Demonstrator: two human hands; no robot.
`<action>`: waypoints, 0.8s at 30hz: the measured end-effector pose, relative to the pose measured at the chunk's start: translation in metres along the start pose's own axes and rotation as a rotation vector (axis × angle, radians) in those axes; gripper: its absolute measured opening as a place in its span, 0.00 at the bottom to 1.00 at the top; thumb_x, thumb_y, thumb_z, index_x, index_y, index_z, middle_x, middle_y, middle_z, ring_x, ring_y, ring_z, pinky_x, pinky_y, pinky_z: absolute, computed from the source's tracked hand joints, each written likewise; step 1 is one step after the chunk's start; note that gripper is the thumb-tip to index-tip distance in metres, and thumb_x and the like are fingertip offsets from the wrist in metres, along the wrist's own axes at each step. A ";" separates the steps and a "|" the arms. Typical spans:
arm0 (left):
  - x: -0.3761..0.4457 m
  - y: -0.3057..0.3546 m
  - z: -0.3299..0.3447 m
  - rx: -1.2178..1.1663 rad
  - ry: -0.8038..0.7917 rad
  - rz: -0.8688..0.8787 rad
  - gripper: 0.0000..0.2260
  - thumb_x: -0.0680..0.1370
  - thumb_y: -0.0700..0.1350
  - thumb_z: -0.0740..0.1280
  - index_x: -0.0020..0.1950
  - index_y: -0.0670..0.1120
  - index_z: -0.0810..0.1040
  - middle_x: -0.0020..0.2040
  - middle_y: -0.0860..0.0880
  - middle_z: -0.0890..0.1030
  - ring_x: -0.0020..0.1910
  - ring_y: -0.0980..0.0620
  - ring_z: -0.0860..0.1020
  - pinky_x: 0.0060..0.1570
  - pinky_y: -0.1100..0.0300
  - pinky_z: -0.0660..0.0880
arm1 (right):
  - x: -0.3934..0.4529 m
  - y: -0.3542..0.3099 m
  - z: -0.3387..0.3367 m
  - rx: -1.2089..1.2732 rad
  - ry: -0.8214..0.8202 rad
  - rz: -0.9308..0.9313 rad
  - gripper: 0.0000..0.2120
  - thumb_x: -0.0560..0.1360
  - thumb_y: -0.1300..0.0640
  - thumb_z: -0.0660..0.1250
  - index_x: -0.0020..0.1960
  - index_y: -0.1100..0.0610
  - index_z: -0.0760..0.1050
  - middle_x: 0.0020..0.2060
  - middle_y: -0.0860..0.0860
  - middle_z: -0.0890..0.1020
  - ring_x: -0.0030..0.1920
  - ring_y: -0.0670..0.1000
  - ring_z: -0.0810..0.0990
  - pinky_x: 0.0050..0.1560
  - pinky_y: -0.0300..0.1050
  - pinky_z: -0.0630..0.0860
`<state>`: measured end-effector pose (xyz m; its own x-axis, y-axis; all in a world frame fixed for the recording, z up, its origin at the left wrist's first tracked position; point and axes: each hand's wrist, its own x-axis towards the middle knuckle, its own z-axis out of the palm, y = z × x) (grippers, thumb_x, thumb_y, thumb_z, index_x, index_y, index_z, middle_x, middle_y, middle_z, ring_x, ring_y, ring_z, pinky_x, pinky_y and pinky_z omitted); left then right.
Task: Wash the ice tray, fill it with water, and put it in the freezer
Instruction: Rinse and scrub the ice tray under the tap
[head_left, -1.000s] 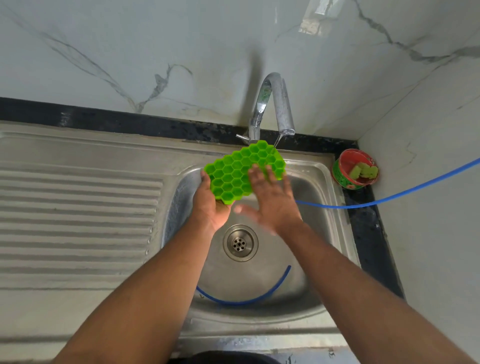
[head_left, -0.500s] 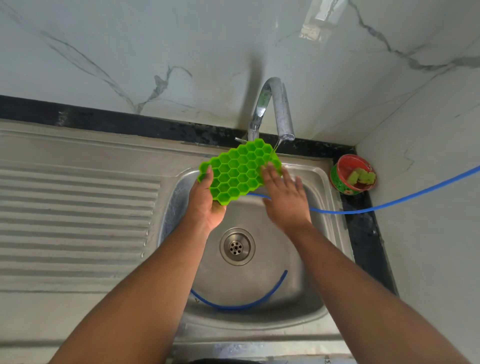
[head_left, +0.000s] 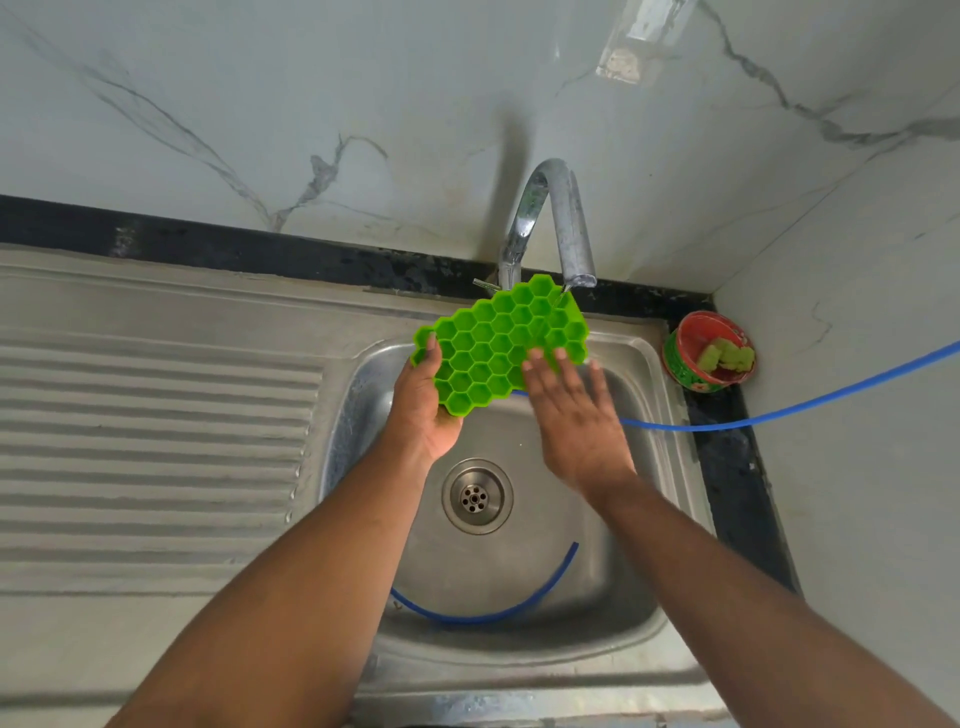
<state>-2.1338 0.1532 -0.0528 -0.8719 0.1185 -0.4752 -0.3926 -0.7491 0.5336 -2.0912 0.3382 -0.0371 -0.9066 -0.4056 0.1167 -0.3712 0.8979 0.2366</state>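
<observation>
While the ribbed draining board (head_left: 156, 431) lies off to our left, we grip the green ice tray (head_left: 501, 345) by its near-left corner with our left hand (head_left: 422, 410), thumb curled over the rim, holding it tilted above the steel sink (head_left: 644, 587) right under the tap (head_left: 563, 223). Our right hand (head_left: 576, 415) lies flat on the tray's right side, fingers straight and spread apart, and further right a blue hose (head_left: 810, 402) runs past a red bowl (head_left: 709, 351) of green sponge pieces in the corner.
</observation>
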 end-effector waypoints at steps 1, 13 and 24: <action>0.001 -0.002 0.005 0.015 0.006 -0.018 0.21 0.82 0.56 0.57 0.70 0.45 0.73 0.61 0.43 0.81 0.52 0.45 0.83 0.43 0.55 0.80 | -0.004 -0.007 -0.002 0.004 -0.005 -0.072 0.41 0.67 0.63 0.67 0.76 0.59 0.53 0.75 0.54 0.63 0.76 0.55 0.56 0.73 0.61 0.45; 0.018 -0.014 0.058 0.071 -0.099 -0.100 0.17 0.82 0.53 0.60 0.67 0.49 0.74 0.57 0.44 0.83 0.50 0.43 0.84 0.43 0.50 0.81 | -0.023 0.012 -0.011 -0.033 -0.121 0.336 0.44 0.70 0.52 0.70 0.78 0.55 0.48 0.78 0.49 0.57 0.77 0.57 0.57 0.73 0.67 0.42; 0.012 -0.004 0.057 0.089 -0.138 -0.067 0.11 0.81 0.52 0.61 0.61 0.50 0.77 0.54 0.44 0.84 0.48 0.44 0.84 0.42 0.51 0.82 | -0.004 -0.009 -0.021 0.065 -0.103 0.208 0.45 0.72 0.46 0.66 0.78 0.53 0.41 0.77 0.45 0.46 0.77 0.51 0.45 0.72 0.66 0.37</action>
<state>-2.1595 0.1946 -0.0207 -0.8725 0.2593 -0.4141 -0.4701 -0.6766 0.5668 -2.0799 0.3278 -0.0198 -0.9794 -0.1939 0.0562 -0.1833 0.9707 0.1551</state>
